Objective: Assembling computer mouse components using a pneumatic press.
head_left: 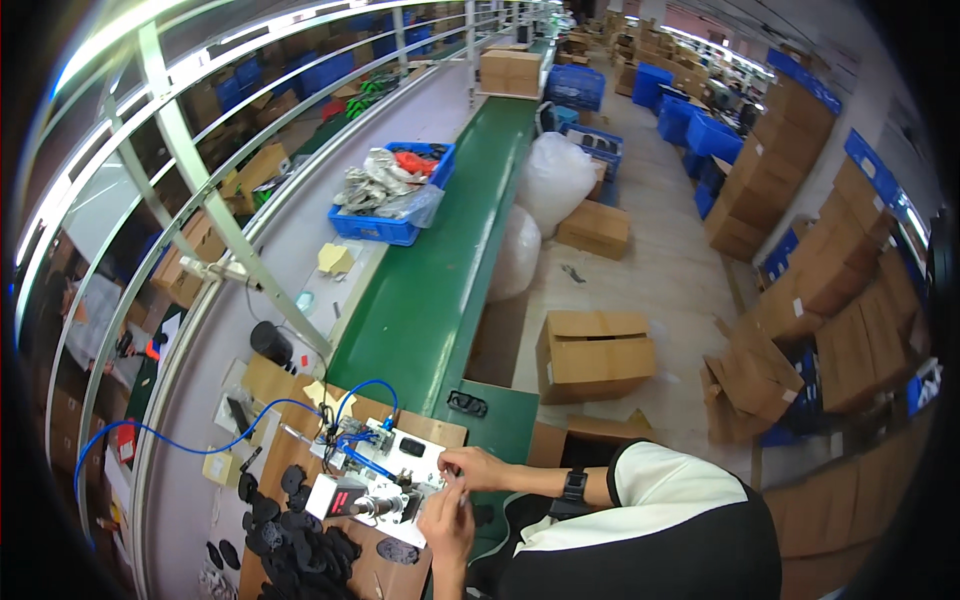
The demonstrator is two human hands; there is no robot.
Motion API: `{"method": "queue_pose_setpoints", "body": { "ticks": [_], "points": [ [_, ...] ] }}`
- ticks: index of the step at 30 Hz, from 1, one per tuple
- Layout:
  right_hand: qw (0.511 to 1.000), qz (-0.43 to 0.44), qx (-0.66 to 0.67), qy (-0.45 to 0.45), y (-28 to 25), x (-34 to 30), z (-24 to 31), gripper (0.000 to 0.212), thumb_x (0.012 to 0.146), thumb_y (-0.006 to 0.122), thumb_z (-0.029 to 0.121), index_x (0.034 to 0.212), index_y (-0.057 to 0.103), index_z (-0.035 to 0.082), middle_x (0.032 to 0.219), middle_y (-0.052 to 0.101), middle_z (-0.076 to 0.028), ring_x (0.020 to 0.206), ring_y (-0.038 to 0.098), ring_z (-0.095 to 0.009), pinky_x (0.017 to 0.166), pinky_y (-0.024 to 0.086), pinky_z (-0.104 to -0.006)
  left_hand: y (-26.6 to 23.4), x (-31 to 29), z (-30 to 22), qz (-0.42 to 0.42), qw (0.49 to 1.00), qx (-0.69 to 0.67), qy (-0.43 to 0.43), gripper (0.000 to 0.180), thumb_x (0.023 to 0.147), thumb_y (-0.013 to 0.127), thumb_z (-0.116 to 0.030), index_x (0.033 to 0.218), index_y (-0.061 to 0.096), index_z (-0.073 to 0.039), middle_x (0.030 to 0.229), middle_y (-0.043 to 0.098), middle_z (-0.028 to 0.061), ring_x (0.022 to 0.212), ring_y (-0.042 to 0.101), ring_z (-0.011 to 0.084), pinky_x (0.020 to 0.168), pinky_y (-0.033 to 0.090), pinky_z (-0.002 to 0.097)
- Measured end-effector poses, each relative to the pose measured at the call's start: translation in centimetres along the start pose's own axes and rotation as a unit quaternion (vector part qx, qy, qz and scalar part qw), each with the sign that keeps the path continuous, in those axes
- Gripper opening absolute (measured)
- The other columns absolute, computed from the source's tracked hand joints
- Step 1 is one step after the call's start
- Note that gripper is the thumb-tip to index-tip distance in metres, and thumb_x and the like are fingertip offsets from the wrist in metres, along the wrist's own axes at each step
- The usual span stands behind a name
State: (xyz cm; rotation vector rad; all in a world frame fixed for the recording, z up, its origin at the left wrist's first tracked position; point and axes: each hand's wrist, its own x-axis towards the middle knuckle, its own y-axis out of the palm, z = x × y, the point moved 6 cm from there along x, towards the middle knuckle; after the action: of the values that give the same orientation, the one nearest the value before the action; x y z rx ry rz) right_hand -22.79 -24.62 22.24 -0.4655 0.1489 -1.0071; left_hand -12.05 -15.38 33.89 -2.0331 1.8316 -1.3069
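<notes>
The left hand (447,520) and right hand (472,467) meet, fingers bent; I can't tell what they pinch. The white machine (428,458) sits right beside them, black pieces (290,540) heaped beyond.

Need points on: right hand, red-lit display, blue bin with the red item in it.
Right hand (478,468): head view, back of the hand.
Red-lit display (343,502): head view, panel middle.
Blue bin (372,228): head view, near wall.
</notes>
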Motion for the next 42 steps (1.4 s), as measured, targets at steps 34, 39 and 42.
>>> {"method": "queue_pose_setpoints", "body": {
  "ticks": [34,39,42],
  "points": [
    [0.994,0.101,0.046,0.0,11.5,-15.0,8.4,0.025,0.098,0.071,0.029,0.105,0.068,0.005,0.096,0.07,-0.01,0.08,0.068,-0.025,0.072,0.054,-0.0409,-28.9,-12.6,-3.4,-0.065,0.99,0.097,-0.083,0.026,0.099,0.066,0.01,0.124,0.071,0.011,0.116,0.077,0.022,0.099,0.077,0.0279,0.088,0.063,0.0383],
    [0.997,0.069,-0.015,0.029,10.7,-14.6,5.3,0.021,0.094,0.07,0.027,0.095,0.072,0.006,0.093,0.074,-0.015,0.088,0.073,-0.034,0.077,0.056,-0.0462,-33.0,-12.0,-3.8,-0.182,0.981,0.053,-0.042,0.027,0.102,0.063,0.006,0.128,0.067,0.015,0.113,0.076,0.0249,0.095,0.077,0.0316,0.085,0.067,0.0376],
    [0.994,0.075,-0.009,0.077,9.6,-14.8,3.2,0.025,0.095,0.069,0.03,0.1,0.074,0.006,0.095,0.076,-0.016,0.088,0.074,-0.035,0.079,0.058,-0.0463,-33.8,-13.2,0.9,-0.273,0.946,-0.006,-0.178,0.027,0.108,0.058,-0.007,0.129,0.061,0.01,0.11,0.076,0.0215,0.1,0.075,0.0297,0.095,0.059,0.0414]
  ]
}}
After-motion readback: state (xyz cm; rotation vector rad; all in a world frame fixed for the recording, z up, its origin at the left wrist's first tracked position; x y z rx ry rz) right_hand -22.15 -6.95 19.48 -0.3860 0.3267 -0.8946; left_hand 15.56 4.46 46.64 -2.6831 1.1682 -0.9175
